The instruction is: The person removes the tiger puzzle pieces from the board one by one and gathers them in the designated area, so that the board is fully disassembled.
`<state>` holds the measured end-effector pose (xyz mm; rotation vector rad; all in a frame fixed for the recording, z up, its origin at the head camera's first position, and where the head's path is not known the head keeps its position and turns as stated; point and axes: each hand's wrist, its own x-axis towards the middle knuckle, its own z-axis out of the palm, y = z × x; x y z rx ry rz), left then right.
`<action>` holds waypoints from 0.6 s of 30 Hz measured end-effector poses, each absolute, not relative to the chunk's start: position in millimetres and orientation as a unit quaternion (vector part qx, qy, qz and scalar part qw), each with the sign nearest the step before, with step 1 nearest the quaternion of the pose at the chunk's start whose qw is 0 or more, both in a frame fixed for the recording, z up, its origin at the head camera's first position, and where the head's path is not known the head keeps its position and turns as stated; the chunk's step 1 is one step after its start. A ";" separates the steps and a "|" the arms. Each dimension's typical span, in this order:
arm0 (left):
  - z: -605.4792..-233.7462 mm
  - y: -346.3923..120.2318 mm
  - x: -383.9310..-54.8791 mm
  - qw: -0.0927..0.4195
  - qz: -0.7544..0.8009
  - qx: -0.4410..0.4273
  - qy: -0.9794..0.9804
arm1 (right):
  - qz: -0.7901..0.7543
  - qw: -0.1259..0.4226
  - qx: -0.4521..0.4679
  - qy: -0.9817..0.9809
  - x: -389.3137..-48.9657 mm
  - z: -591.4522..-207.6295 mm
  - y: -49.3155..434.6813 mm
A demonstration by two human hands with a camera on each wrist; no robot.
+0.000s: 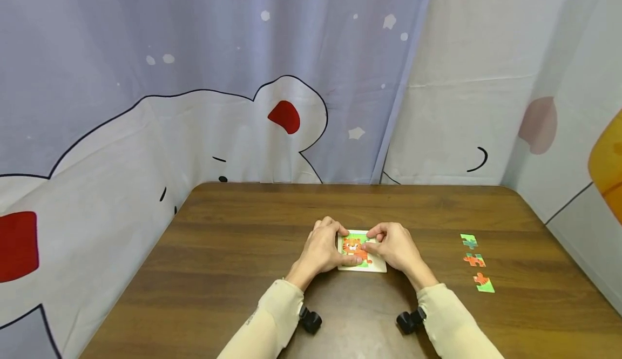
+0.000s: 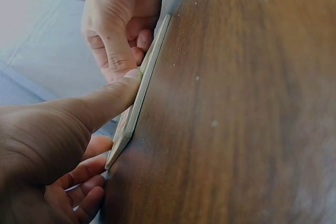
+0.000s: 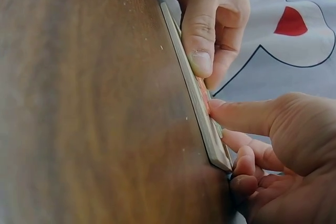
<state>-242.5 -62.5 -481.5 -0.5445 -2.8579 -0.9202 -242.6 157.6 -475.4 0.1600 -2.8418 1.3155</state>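
Note:
A small jigsaw puzzle board [image 1: 379, 266] with a pale wooden rim lies flat on the table, showing an orange tiger on green. My left hand [image 1: 323, 245] grips its left side, with the thumb on the picture near the bottom and the fingers at the far left corner. Over the right part is my right hand [image 1: 396, 245], thumb and index finger pinching at a puzzle piece set in the board; the fingers hide most of it. Both wrist views show the board's edge [image 2: 147, 80] low against the tabletop, with both thumbs on its face.
Three loose puzzle pieces lie in a column to the right: a green one [image 1: 469, 241], an orange one [image 1: 474, 260] and an orange-green corner piece [image 1: 483, 282]. The brown wooden table [image 1: 233, 272] ends at a patterned curtain [image 1: 218, 132] behind.

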 end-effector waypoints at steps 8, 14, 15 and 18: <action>-481.2 -62.1 -243.0 0.042 -0.300 -0.180 -0.936 | 0.416 -0.015 0.053 -0.908 -243.8 -473.6 157.1; -481.2 -62.6 -242.6 0.044 -0.299 -0.177 -0.937 | 0.426 -0.013 0.065 -0.902 -243.5 -475.2 156.5; -481.1 -62.5 -242.4 0.043 -0.299 -0.177 -0.937 | 0.428 -0.012 0.068 -0.901 -243.2 -475.5 156.8; -480.1 -62.1 -242.2 0.042 -0.302 -0.175 -0.936 | 0.441 -0.013 0.074 -0.894 -243.0 -475.5 158.7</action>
